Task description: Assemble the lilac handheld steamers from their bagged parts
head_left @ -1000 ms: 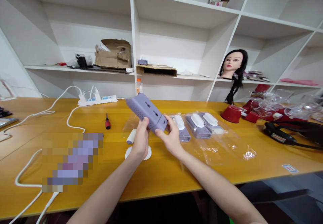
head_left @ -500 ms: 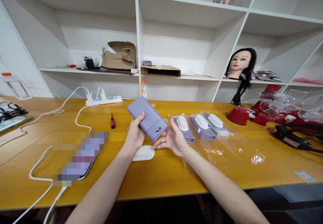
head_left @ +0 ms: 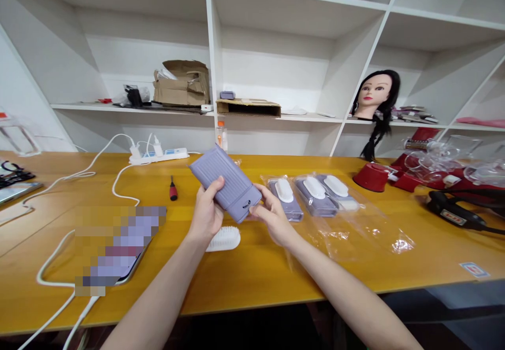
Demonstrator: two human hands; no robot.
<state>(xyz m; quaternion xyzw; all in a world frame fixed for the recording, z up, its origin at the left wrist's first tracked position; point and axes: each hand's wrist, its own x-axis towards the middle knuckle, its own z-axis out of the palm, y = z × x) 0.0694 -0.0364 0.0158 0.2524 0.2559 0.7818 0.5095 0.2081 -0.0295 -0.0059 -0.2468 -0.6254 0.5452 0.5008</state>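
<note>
On the far left of the yellow wooden table lies a big blurry patch, and I cannot tell what it is. A white cable runs up to a white power strip near the back of the table. A small screwdriver with a red handle lies just in front of the strip.

In the middle, the left hand holds a purple ribbed case from below, with the thumb on top. The case is above the table, in the air. Its long side slants, with one end pointing up and left toward the power strip and the other end pointing down and right. The right hand is curled, and its fingers hold that lower end. A white brush lies on the table just under the left hand, not touching the case.

Half a second before, the right hand lay more open under the case. Now it grips more closely. The case has also moved a little to the left and slants a bit more.

To the right are three clear plastic bags with purple and white things inside. Past them sit a red cup and a black tool with a cord. A doll head with long black hair sits on the white shelf behind.
</note>
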